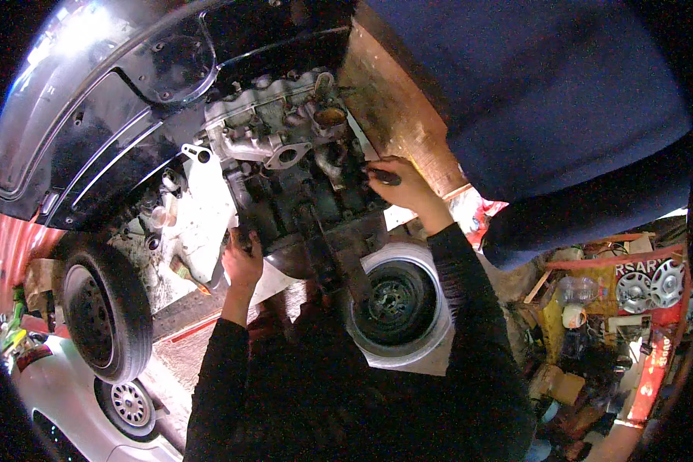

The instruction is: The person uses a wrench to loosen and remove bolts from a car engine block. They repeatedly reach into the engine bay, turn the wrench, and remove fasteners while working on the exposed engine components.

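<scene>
A dirty grey and black engine (296,181) sits before me, with a pale metal cover along its far side. A pipe flange (289,156) with a round opening sticks out of its middle. At the engine's lower left, my left hand (242,262) is closed, fingers curled round a dark part of its edge. My right hand (408,185) is at the engine's right side, closed round a dark, rounded, handle-like piece (385,176) that is partly hidden by the fingers. Shadow hides much of the engine's near side.
A wheel rim with a dark hub (399,299) lies below the engine. An upright tyre (108,308) and a silver car (54,393) are at left. Dark car bodywork (108,123) and a wooden board (396,92) border the engine. Dark blue fabric (547,115) fills the upper right; clutter lies lower right.
</scene>
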`<state>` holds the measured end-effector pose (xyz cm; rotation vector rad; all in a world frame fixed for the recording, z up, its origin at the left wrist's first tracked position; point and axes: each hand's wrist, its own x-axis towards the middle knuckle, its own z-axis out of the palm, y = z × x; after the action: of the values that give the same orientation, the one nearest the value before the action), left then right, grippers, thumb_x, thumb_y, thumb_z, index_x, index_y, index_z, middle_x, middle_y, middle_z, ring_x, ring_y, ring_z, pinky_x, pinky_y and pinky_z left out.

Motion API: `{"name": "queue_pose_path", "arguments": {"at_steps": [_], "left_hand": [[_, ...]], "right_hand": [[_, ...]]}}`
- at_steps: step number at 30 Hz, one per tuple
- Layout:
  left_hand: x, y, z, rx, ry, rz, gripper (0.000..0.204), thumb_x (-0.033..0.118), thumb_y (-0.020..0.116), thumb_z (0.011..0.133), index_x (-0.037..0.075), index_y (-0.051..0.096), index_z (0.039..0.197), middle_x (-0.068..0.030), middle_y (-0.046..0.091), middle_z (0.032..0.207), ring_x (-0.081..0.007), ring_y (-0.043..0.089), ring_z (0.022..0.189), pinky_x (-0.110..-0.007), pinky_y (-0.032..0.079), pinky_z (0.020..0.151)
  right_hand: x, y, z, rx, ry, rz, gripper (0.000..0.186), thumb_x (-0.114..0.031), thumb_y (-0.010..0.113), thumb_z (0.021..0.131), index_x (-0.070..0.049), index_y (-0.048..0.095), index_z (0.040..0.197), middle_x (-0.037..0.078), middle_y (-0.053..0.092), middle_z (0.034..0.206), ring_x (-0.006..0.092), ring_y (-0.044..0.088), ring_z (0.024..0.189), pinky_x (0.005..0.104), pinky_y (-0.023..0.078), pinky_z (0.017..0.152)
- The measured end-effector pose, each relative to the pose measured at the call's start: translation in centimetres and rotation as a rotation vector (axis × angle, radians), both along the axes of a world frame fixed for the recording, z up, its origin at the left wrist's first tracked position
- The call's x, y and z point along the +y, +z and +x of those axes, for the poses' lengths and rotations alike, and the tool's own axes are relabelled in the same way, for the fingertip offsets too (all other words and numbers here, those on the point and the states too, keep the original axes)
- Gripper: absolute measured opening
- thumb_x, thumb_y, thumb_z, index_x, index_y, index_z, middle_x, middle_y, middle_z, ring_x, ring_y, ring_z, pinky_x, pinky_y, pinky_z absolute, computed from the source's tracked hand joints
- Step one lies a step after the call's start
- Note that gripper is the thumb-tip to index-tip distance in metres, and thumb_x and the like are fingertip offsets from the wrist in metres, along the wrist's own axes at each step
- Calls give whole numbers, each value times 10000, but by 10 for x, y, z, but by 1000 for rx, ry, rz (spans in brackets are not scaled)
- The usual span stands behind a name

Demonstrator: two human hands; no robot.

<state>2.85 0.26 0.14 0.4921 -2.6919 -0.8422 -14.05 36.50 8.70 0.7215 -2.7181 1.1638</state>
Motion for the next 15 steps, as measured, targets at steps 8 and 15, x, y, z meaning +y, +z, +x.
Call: {"name": "queue_pose_path", "arguments": {"at_steps": [8, 15], "left_hand": [[0, 7, -4, -5, -42, 9, 394, 334, 604, 990, -3, 604, 1193, -267, 714, 1016, -488, 695, 884, -566, 564, 759], [1, 11, -2, 16, -34, -8, 374, 315, 600, 984, -1, 612, 1183, -283, 703, 1032, -493, 694, 867, -569, 564, 752]], "right_hand": [[15, 1, -26, -214, -70, 4, 212, -204, 728, 927, -62, 786, 1074, 89, 779, 1031, 166, 718, 960, 328, 552, 908], [39, 13, -66, -152, -143, 15, 320, -291, 702, 941, -22, 737, 1110, 92, 759, 1055, 220, 704, 992, 364, 544, 912]]}}
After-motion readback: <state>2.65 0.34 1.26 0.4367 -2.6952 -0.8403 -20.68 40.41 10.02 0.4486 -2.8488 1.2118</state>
